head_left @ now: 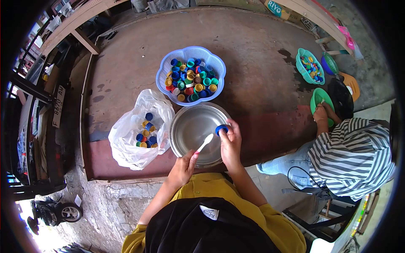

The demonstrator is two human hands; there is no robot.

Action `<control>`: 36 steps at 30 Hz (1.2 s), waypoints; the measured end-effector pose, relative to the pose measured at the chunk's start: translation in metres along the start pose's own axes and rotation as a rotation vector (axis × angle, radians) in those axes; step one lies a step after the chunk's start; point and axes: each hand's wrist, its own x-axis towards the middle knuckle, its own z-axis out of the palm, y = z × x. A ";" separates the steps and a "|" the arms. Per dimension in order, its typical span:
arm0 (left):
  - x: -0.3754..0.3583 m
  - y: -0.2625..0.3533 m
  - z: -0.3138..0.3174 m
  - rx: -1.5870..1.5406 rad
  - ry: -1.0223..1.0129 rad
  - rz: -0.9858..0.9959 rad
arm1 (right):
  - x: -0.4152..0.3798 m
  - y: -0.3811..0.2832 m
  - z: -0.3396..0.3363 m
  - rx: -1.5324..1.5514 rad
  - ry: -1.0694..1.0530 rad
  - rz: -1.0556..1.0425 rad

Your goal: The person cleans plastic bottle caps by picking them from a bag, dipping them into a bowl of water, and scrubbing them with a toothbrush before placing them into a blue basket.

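Note:
My left hand (184,168) is closed on a white toothbrush (205,142), whose head points up and to the right over a metal bowl of water (176,145). Between the fingers of my right hand (230,145) is a blue bottle cap (221,129), held at the bowl's right edge, a little apart from the brush head. Behind the bowl stands a blue plastic basket (161,80) full of caps in several colours. To the left of the bowl, an open clear plastic bag (123,137) holds several blue, yellow and red caps.
At the right, a person in a striped shirt (346,156) has their hands at a green bowl (316,99). Beyond it sits a turquoise basket of caps (300,67). A wooden rail (84,40) stands at the back left.

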 end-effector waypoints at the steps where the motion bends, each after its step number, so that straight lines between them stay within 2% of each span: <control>1: -0.001 0.003 -0.002 0.004 0.000 -0.012 | 0.001 -0.004 0.001 -0.025 0.029 -0.005; 2: 0.001 0.000 -0.001 -0.010 0.017 -0.025 | 0.003 0.001 -0.007 0.022 -0.019 0.060; 5: 0.008 0.002 -0.001 -0.065 0.068 -0.048 | -0.001 0.014 -0.015 0.166 0.052 0.286; 6: 0.010 0.009 0.000 -0.093 0.057 -0.091 | -0.003 0.015 -0.016 0.201 0.015 0.328; 9: 0.013 0.007 0.007 0.008 -0.067 0.020 | -0.002 0.009 -0.009 0.432 0.020 0.457; 10: 0.012 0.005 0.006 0.012 -0.093 0.012 | 0.002 0.011 -0.012 0.425 0.082 0.447; 14: 0.020 0.005 -0.002 0.013 0.009 -0.086 | 0.000 0.016 -0.020 0.385 0.187 0.632; 16: 0.020 0.000 0.003 0.048 0.001 0.041 | -0.002 0.012 -0.013 0.473 0.135 0.661; 17: 0.021 -0.001 0.005 0.065 -0.005 0.109 | -0.001 0.011 -0.011 0.516 0.109 0.670; 21: 0.019 0.004 -0.006 0.138 -0.080 0.076 | 0.010 -0.005 -0.010 0.481 0.205 0.628; 27: 0.013 0.002 0.000 0.092 -0.026 0.092 | 0.014 -0.001 -0.020 0.528 0.118 0.645; 30: 0.011 0.002 -0.005 0.034 0.027 0.053 | 0.013 0.001 -0.022 0.443 0.152 0.596; 34: 0.009 0.000 -0.011 0.039 0.021 -0.046 | 0.006 -0.004 -0.017 0.063 0.089 0.410; 36: 0.009 0.000 -0.010 0.033 0.026 -0.026 | 0.005 -0.001 -0.014 -0.065 0.028 0.346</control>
